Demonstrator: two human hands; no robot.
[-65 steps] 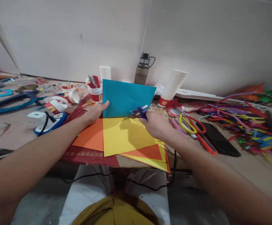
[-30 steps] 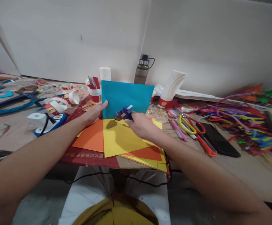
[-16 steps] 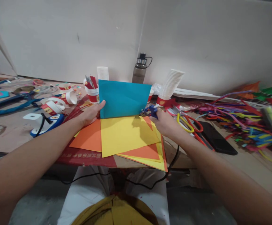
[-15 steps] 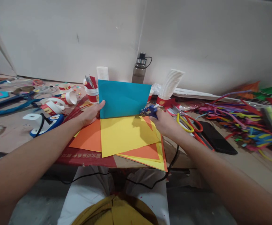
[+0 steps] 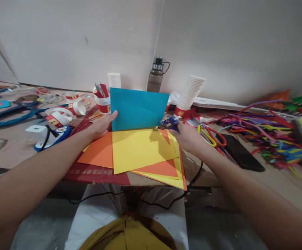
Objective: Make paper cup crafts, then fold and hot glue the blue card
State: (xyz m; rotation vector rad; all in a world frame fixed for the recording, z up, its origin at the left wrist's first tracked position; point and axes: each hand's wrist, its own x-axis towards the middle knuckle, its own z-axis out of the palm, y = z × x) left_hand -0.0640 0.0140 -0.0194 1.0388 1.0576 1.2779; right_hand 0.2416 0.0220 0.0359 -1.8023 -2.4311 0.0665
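Observation:
A blue sheet of paper (image 5: 139,109) stands nearly upright, its lower edge along a yellow sheet (image 5: 137,149). My left hand (image 5: 102,124) is closed on the blue sheet's left edge, with the thumb on its near face. In my right hand (image 5: 186,133) is a dark blue hot glue gun (image 5: 170,123), its nozzle close to the blue sheet's lower right corner. Whether the nozzle touches the paper I cannot tell. Orange paper (image 5: 97,152) and more yellow paper lie fanned out under the yellow sheet.
Behind the paper stand a water bottle (image 5: 155,78), a tall stack of paper cups (image 5: 191,92) and a cup of red strips (image 5: 103,99). Scissors (image 5: 210,135), a black phone (image 5: 241,152) and coloured pipe cleaners (image 5: 265,135) lie right. A black cord (image 5: 196,177) hangs over the table's front edge.
My right hand has moved slightly to the right with the glue gun, along the blue sheet's lower edge. My left hand keeps its hold on the blue sheet.

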